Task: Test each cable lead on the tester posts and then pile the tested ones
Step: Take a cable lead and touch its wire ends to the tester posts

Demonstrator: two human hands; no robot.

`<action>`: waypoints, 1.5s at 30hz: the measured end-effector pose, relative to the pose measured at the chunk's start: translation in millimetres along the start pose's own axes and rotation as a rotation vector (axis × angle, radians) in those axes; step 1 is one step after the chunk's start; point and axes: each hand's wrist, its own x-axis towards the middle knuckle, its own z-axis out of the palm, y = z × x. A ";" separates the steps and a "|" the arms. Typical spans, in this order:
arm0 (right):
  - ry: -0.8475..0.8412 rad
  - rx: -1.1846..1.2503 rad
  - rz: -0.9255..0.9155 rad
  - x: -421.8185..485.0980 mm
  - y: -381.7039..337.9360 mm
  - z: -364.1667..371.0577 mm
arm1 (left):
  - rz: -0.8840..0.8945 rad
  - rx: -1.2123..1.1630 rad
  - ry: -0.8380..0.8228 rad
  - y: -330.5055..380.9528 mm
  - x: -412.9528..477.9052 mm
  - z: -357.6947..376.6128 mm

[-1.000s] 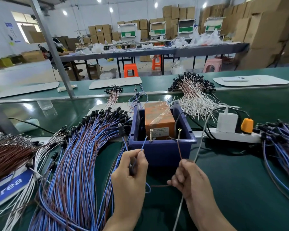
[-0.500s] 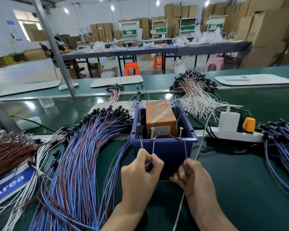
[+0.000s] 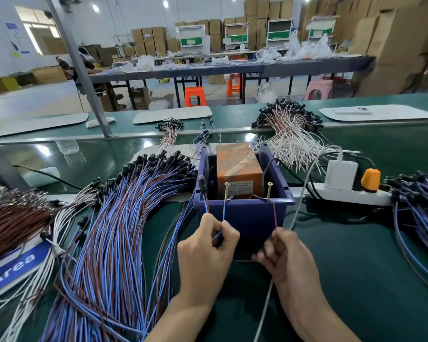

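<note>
the step in hand is the test itself. the left grip (image 3: 205, 255) is closed in a pinch on the blue wire (image 3: 224, 211) of one cable lead (image 3: 203, 186), whose black head stands up at the near left corner of the blue bin (image 3: 247, 218). the blue wire's end rises to the foot of the left post (image 3: 226, 191). the right grip (image 3: 284, 255) has its fingers curled round the brown wire (image 3: 274, 215), which seems to belong to the same lead, and its end points up at the right post (image 3: 269, 190). i cannot tell whether either bare end is actually touching metal.

the bin, with the orange tester (image 3: 237, 166) inside, sits in the middle of the tabletop (image 3: 356, 267). a big fan of leads (image 3: 114, 230) spreads toward the left edge, and a smaller heap (image 3: 420, 206) lies at the right edge.

to do this well, i judge: pinch each wire close to its stripped end so it does not bow away. press both ends onto their posts at the same time and do not let the two ends touch each other. watch the head, which probably shows the result. which heap takes the tested leads is not clear from here.
</note>
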 end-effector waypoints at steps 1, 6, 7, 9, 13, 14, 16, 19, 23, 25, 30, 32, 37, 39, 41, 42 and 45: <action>0.005 -0.003 0.001 0.1 0.0 0.2 | -0.001 0.001 0.002 0.5 0.1 -0.2; -0.004 -0.017 -0.012 -0.3 -0.6 1.0 | 0.003 -0.004 0.012 2.0 0.6 -0.9; -0.011 -0.018 -0.013 -0.6 -0.9 0.9 | 0.003 -0.007 0.015 2.1 0.7 -1.0; -0.019 -0.017 -0.012 -1.0 -1.6 0.9 | 0.001 -0.010 0.023 2.3 0.8 -0.7; -0.016 -0.016 -0.013 -1.3 -2.1 2.8 | -0.005 -0.004 0.037 1.2 0.2 0.1; -0.018 -0.014 -0.015 -1.6 -2.2 3.5 | -0.013 -0.005 0.036 0.7 0.3 0.3; -0.023 -0.009 -0.016 -2.5 -2.7 4.1 | -0.019 -0.006 0.036 0.1 0.5 0.7; -0.029 -0.017 -0.016 -3.5 -3.5 4.4 | -0.014 -0.005 0.032 -0.4 0.9 0.9; -0.027 -0.022 -0.012 -4.1 -3.8 4.4 | 0.000 -0.012 0.022 -0.4 0.5 1.3; -0.028 -0.019 -0.011 -4.1 -3.8 4.8 | 0.005 -0.012 0.020 0.1 0.4 1.0; -0.046 -0.026 -0.015 -4.2 -4.5 4.8 | 0.012 -0.024 0.005 -1.1 -0.2 0.9; -0.050 -0.033 -0.020 -4.2 -3.9 4.2 | 0.012 -0.030 0.002 -1.0 -0.2 1.0; -0.058 -0.044 -0.024 -3.6 -2.7 2.6 | 0.009 -0.038 -0.008 -0.9 -0.3 0.6; -0.063 -0.053 -0.023 -3.4 -3.1 2.0 | 0.012 -0.047 -0.016 -1.2 -0.7 0.3; -0.064 -0.054 -0.023 -3.5 -3.2 1.7 | 0.010 -0.051 -0.015 -1.6 -1.2 0.4; -0.064 -0.052 -0.022 -3.5 -3.2 1.7 | 0.008 -0.051 -0.014 -1.8 -1.3 0.3; -0.063 -0.047 -0.015 -3.7 -3.2 2.2 | 0.018 -0.048 0.000 -1.7 -0.7 -0.3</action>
